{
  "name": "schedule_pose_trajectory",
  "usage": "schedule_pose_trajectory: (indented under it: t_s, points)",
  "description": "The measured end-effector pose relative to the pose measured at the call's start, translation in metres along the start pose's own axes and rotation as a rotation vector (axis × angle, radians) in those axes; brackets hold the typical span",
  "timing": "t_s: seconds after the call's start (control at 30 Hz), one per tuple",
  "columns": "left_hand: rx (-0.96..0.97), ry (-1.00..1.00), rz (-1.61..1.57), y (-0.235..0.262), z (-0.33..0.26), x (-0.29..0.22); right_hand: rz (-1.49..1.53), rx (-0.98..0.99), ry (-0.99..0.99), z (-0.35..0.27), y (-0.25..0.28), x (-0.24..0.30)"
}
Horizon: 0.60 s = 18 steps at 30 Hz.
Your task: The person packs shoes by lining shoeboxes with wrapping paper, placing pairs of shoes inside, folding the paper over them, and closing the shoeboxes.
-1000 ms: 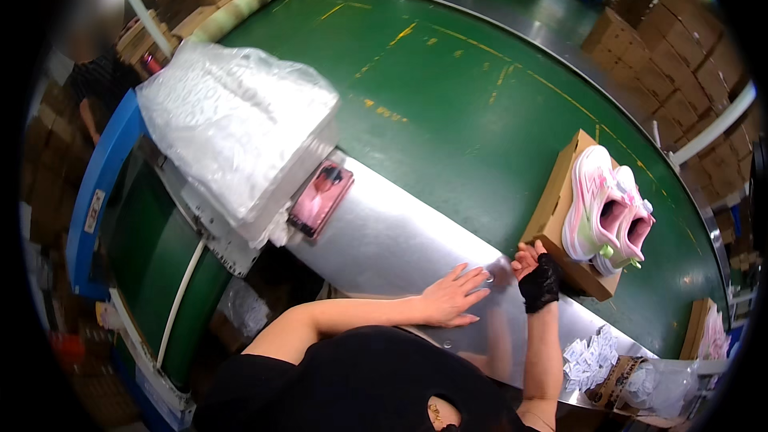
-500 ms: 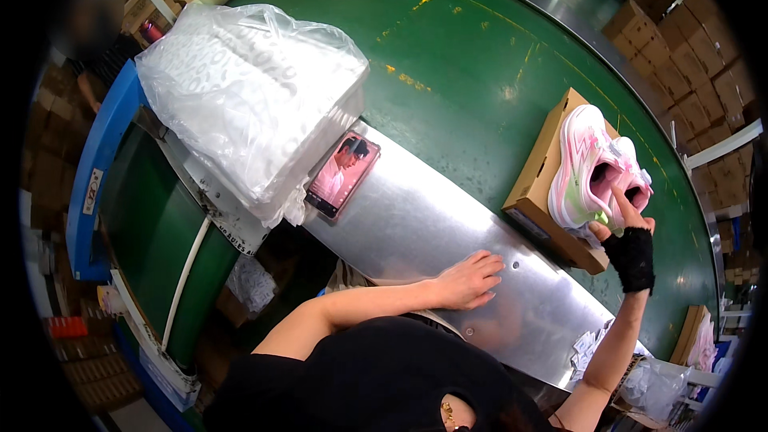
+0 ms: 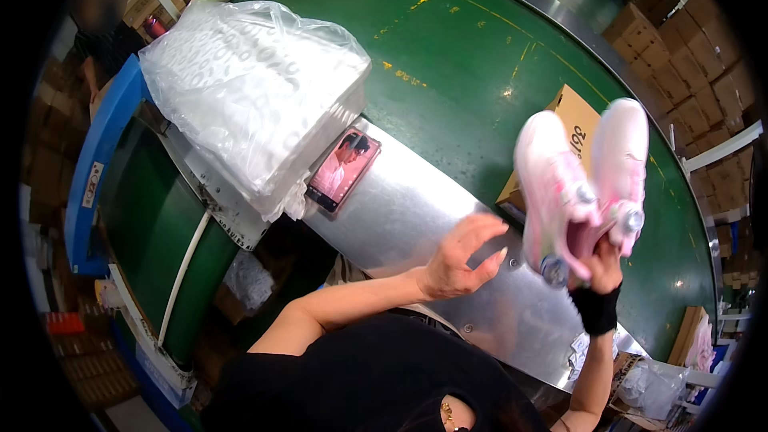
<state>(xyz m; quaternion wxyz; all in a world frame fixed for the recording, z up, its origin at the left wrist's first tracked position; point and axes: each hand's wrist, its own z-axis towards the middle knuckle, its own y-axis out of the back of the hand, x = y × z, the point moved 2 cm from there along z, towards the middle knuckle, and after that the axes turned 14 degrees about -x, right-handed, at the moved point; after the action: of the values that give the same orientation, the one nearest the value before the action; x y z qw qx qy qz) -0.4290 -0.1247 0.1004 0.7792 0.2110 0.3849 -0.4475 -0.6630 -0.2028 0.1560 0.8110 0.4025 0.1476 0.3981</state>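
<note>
A pair of pale pink sneakers (image 3: 552, 180) is held up by the heel openings in my right hand (image 3: 600, 280), which wears a black fingerless wrist cover. The toes point away from me, and the shoes are slightly blurred. Behind and partly beneath them lies a brown shoebox (image 3: 576, 116) on the green belt. My left hand (image 3: 464, 260) hovers over the metal ledge (image 3: 400, 216), fingers curved and apart, holding nothing. It is a short way left of the shoes, not touching them.
A phone (image 3: 344, 170) lies on the ledge beside a stack of white patterned sheets in clear plastic (image 3: 256, 104). The green conveyor belt (image 3: 464, 72) curves past. Small white packets (image 3: 580, 352) sit near my right forearm. Another person (image 3: 104, 48) stands at the far left.
My right hand has lifted the pair of sneakers off the shoebox and brought it nearer, toes now pointing away. My left hand has risen from the ledge and opened toward the shoes.
</note>
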Motion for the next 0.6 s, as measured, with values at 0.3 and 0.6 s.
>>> schedule_pose_trajectory:
  t_s: [0.3, 0.6]
  points:
    - [0.171, -0.295, 0.385, -0.035, 0.058, -0.005, 0.268, 0.477, 0.283, -0.026, 0.012, 0.074]
    - [0.604, -0.121, 0.562, -0.057, 0.003, 0.045, 0.777, 0.810, -0.554, -0.015, 0.013, 0.019]
